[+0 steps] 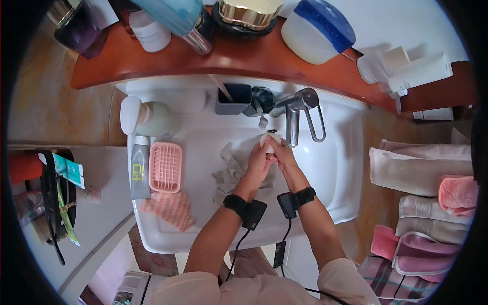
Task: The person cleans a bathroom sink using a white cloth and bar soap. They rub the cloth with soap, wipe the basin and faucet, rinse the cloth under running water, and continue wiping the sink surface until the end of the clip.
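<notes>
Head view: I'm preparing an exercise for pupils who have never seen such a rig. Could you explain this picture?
This is no robot but a person, seen from the left of two wide fisheye cameras worn on the head, looking down; that bends straight edges. The left hand and right hand are bare, with a black box strapped behind each. Together they hold a round white object, perhaps soap, over a white sink. A greyish cloth lies in it. On its left side are a pink dish, a grey tube and a checked cloth.

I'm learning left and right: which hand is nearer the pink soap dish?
Left. The left hand is right of the pink soap dish; the right hand is farther right.
</notes>
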